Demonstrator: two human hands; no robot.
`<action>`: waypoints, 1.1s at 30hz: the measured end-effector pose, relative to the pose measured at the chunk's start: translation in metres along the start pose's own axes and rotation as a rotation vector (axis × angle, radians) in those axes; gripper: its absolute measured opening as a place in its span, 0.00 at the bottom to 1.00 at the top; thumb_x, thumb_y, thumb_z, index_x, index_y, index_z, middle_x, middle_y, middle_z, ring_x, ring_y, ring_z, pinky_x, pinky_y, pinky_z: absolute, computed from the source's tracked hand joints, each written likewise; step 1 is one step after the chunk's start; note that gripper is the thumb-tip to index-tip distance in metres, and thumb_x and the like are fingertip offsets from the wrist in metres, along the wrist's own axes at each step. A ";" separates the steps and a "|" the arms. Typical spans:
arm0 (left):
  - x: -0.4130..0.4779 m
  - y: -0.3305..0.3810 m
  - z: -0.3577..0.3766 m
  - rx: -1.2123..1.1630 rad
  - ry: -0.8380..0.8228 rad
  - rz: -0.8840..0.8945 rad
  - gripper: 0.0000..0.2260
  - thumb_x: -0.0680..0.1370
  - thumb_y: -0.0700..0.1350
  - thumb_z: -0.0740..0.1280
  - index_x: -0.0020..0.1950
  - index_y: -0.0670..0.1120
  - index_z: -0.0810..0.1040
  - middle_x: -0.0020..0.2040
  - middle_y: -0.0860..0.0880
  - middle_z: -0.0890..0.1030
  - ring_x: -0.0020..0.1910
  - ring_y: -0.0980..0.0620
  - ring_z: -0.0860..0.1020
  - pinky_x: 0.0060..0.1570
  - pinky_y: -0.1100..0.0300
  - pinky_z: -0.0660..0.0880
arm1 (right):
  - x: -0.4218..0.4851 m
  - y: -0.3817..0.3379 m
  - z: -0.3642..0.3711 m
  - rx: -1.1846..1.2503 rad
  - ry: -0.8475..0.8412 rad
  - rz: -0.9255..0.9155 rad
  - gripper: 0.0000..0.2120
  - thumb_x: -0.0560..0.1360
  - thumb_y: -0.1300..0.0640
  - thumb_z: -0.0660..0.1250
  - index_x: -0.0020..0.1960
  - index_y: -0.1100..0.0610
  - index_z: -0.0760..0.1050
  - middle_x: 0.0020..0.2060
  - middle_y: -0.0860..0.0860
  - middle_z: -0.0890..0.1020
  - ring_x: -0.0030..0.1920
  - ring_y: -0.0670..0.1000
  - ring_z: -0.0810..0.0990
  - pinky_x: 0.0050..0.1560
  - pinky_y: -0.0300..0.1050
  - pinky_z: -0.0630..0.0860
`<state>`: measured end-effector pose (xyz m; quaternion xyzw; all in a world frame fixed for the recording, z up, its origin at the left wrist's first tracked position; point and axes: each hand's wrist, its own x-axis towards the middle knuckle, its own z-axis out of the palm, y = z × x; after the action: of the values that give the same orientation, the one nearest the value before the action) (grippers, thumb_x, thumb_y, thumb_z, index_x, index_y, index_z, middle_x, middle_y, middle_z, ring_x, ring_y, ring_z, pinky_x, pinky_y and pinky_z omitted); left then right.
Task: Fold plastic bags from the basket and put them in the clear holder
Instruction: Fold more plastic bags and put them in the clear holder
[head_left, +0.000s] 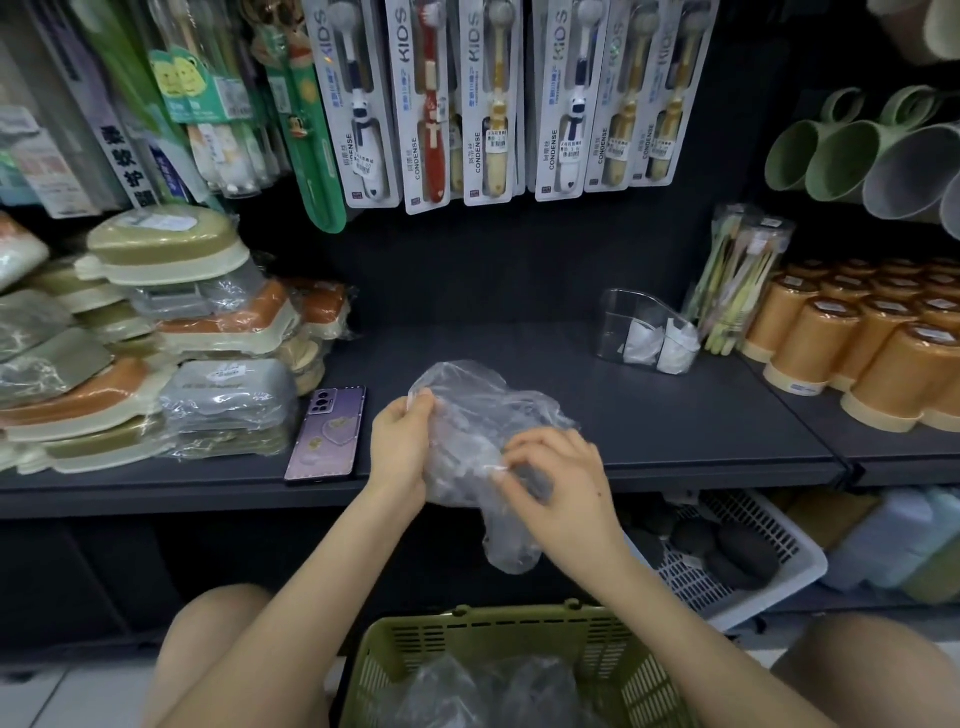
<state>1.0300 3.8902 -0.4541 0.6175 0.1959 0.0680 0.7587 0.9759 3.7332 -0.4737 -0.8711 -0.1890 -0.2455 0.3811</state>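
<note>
Dark shelf (701, 426) runs across at chest level and serves as the work surface, judging by the kept-bare middle between the stacked soap boxes (156, 332) on the left and the orange cups (857, 358) on the right. Green basket (483, 621) sits low between the person's knees, right under the hands, so the loose bags (493, 686) in it are a short reach away. Plastic bag (467, 410), clear and crumpled, is held up over the shelf's front edge, its tail hanging below the edge, not lying flat yet. Looks like it is being opened out before a fold. Left hand (400, 441) has its fingers curled round the bag's upper left edge, thumb pinching it. Right hand (561, 483) pinches the lower right part with bent fingertips, the rest of the hand loose. Clear holder (621, 317) stands at the back right of the shelf, well apart from the hands. Two folded bags (678, 348) sit upright in it already. Phone (327, 431) lies face down just left of the left hand, out of the way.
</note>
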 end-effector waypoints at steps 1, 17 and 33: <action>0.003 -0.001 -0.006 0.069 -0.010 0.032 0.08 0.80 0.44 0.64 0.44 0.41 0.75 0.41 0.40 0.77 0.41 0.45 0.76 0.44 0.52 0.75 | 0.001 0.001 -0.008 0.109 -0.028 0.091 0.09 0.73 0.47 0.68 0.40 0.52 0.79 0.42 0.40 0.79 0.48 0.41 0.75 0.53 0.39 0.67; -0.014 0.033 -0.044 0.905 -0.108 0.729 0.35 0.64 0.70 0.61 0.64 0.50 0.76 0.63 0.50 0.74 0.64 0.52 0.71 0.63 0.55 0.66 | 0.015 -0.003 -0.058 0.663 -0.157 0.514 0.07 0.75 0.62 0.70 0.38 0.61 0.81 0.29 0.48 0.80 0.32 0.42 0.77 0.38 0.34 0.72; -0.041 0.012 -0.016 0.171 -0.284 0.500 0.04 0.72 0.49 0.68 0.43 0.54 0.83 0.46 0.54 0.83 0.50 0.53 0.80 0.57 0.52 0.75 | 0.003 0.009 -0.069 0.635 -0.201 0.608 0.25 0.67 0.39 0.66 0.63 0.43 0.74 0.57 0.40 0.78 0.57 0.35 0.75 0.55 0.34 0.73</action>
<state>0.9878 3.8928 -0.4362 0.7114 -0.0653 0.1492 0.6836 0.9633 3.6764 -0.4366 -0.7465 -0.0264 0.0336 0.6640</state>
